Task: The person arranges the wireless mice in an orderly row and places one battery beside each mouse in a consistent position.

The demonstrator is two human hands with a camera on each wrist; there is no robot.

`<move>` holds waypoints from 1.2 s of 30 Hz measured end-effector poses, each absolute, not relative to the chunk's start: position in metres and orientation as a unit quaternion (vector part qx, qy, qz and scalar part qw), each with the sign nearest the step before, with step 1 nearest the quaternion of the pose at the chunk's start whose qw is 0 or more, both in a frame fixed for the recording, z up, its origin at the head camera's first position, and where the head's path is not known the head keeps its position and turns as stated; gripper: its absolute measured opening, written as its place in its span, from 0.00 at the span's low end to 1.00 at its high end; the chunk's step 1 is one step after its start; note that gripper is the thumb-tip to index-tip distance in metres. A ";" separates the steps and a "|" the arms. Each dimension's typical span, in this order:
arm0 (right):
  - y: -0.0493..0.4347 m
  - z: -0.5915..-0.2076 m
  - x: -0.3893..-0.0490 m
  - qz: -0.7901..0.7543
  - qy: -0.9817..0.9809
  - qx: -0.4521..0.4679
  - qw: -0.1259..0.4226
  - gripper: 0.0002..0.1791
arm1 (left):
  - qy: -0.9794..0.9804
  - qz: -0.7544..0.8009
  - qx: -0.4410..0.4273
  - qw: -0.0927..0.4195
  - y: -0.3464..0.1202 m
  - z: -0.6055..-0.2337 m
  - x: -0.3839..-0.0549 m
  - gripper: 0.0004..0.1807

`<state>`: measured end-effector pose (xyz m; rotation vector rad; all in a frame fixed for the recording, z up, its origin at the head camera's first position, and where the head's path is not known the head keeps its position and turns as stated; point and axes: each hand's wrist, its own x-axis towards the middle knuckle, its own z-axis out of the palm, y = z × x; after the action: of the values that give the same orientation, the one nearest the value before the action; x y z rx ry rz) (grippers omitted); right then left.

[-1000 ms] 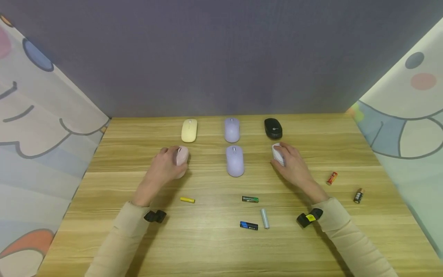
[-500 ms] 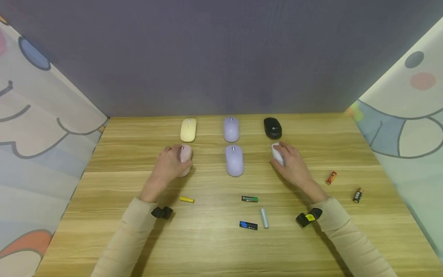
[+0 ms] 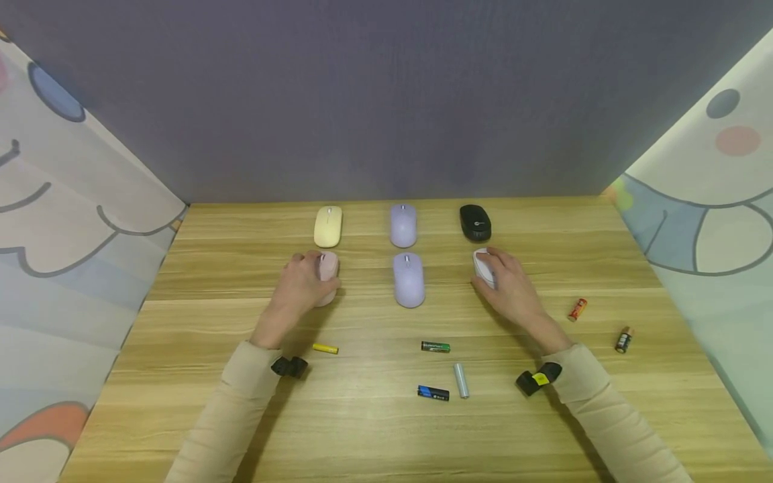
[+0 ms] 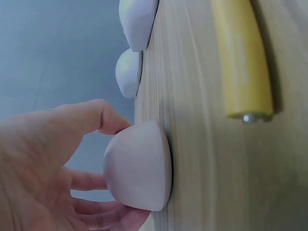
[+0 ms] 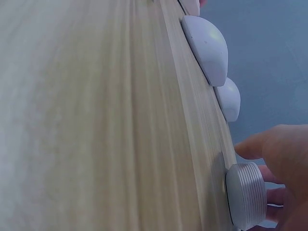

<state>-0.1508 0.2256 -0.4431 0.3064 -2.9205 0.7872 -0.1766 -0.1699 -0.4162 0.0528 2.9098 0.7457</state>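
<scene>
My left hand (image 3: 298, 288) grips a pale pink computer mouse (image 3: 328, 268), thumb on its near right side and fingers over its far left side. In the left wrist view, the pink mouse (image 4: 137, 166) sits on the wood between thumb and fingers. My right hand (image 3: 513, 290) holds a white mouse (image 3: 483, 268) by its sides, and its ridged end (image 5: 248, 195) faces the right wrist camera. Between the hands lies a lilac mouse (image 3: 409, 280). Behind stand a yellow mouse (image 3: 328, 227), another lilac mouse (image 3: 403, 226) and a black mouse (image 3: 475, 223).
Loose batteries lie on the wooden table (image 3: 362, 429): yellow (image 3: 325, 349), green-black (image 3: 435, 347), blue-black (image 3: 433, 393) and silver (image 3: 461, 380) ones in front, red (image 3: 577, 310) and black-copper (image 3: 625, 339) ones at right. A grey panel (image 3: 386, 100) rises along the back edge.
My left hand has slid the pink mouse rightward and slightly away, to just in front of the yellow mouse. The right hand has stayed on the white mouse.
</scene>
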 end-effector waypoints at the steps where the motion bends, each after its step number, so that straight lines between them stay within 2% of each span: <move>1: 0.226 -0.444 -0.151 0.258 -0.960 0.100 0.050 0.29 | 0.967 0.247 0.017 0.068 -0.170 -0.416 -0.177 0.40; 36: 0.225 -0.443 -0.150 0.267 -0.959 0.090 0.045 0.29 | 0.970 0.232 0.034 0.067 -0.170 -0.419 -0.175 0.41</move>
<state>-0.1499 0.2248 -0.4431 0.2745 -2.9288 0.8146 -0.1754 -0.1704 -0.4191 0.1031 2.9231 0.6997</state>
